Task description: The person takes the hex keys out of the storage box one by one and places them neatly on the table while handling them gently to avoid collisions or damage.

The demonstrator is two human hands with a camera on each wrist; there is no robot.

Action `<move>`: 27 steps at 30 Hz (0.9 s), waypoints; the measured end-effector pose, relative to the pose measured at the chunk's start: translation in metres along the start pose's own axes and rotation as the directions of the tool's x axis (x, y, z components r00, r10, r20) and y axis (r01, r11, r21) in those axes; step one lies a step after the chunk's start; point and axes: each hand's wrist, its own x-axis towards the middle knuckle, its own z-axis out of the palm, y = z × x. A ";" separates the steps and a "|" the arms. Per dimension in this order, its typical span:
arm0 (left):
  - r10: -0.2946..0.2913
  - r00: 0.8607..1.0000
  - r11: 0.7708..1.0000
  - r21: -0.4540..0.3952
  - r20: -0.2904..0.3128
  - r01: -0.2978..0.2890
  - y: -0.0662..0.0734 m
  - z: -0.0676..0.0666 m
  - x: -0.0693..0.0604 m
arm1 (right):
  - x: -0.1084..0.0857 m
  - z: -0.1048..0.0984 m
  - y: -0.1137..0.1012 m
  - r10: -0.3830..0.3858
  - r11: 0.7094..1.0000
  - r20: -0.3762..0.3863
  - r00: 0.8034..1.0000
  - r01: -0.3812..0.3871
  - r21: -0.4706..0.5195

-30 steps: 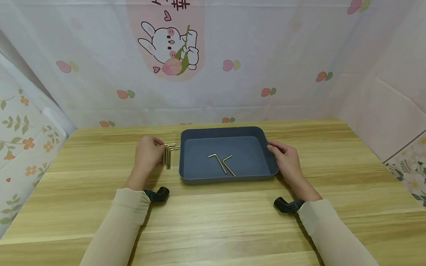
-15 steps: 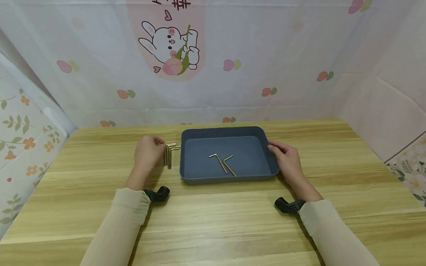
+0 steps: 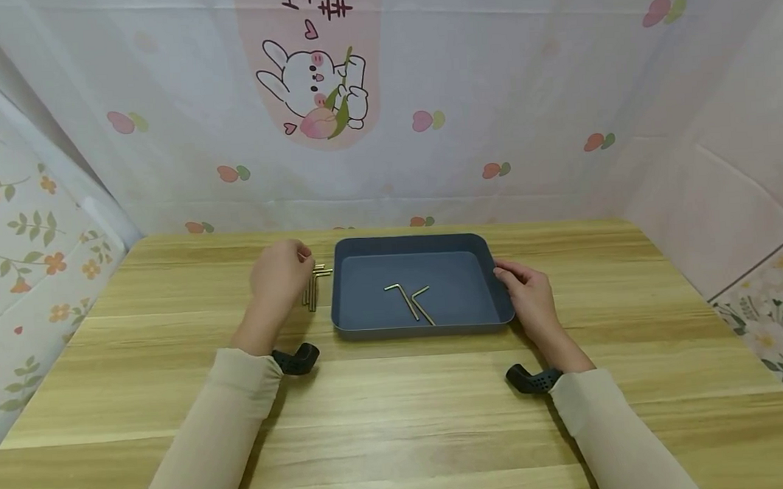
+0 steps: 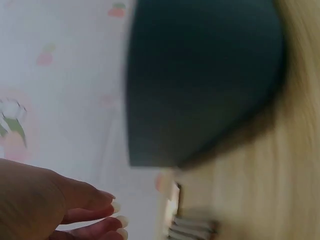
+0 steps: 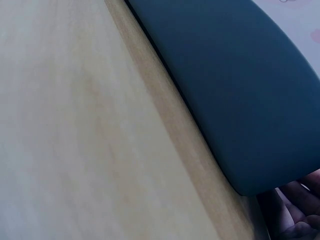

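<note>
My left hand (image 3: 279,276) is raised just over a row of brass L-shaped Allen keys (image 3: 312,289) on the table, left of a dark blue-grey tray (image 3: 419,265). In the left wrist view its fingers are loosely curled, thumb near fingertips (image 4: 120,225), and nothing shows between them. The ends of the row (image 4: 190,229) appear blurred below the tray wall (image 4: 200,85). Two more Allen keys (image 3: 408,303) lie in the tray, close together at angles. My right hand (image 3: 532,296) grips the tray's right wall; its fingers (image 5: 300,200) are partly hidden behind the tray end.
The wooden table (image 3: 387,422) carries the tray near its far edge. Behind it hangs a pale printed curtain (image 3: 462,71), with flowered cloth (image 3: 19,242) on the left. Black wrist mounts (image 3: 298,360) stick out from both cuffs.
My left hand has lifted slightly away from the row of Allen keys and shifted right. The right hand, the tray and the two keys inside it have stayed in place.
</note>
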 end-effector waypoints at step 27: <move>0.138 0.799 0.964 0.104 0.585 -0.243 0.115 0.013 -0.004 | 0.000 -0.001 0.002 -0.003 1.000 0.007 1.000 0.003 0.009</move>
